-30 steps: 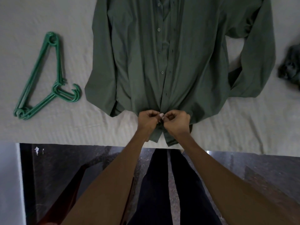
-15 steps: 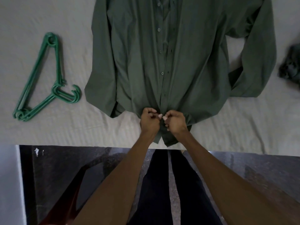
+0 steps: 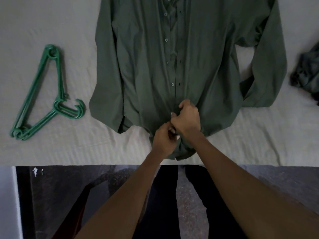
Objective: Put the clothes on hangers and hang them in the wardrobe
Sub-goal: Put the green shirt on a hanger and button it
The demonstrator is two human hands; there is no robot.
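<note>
Fingers (image 3: 180, 106) of right hand (image 3: 187, 118) shifted higher up shirt (image 3: 146, 66).

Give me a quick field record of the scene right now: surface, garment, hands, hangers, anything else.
surface: pale bed sheet, dark floor below its near edge
garment: green button-front shirt, spread flat, hem towards the person
left hand: pinches the placket near the hem
right hand: grips the placket just above the left
hangers: stack of green plastic hangers, left of the shirt, apart from it
other: dark crumpled cloth at the right edge
</note>
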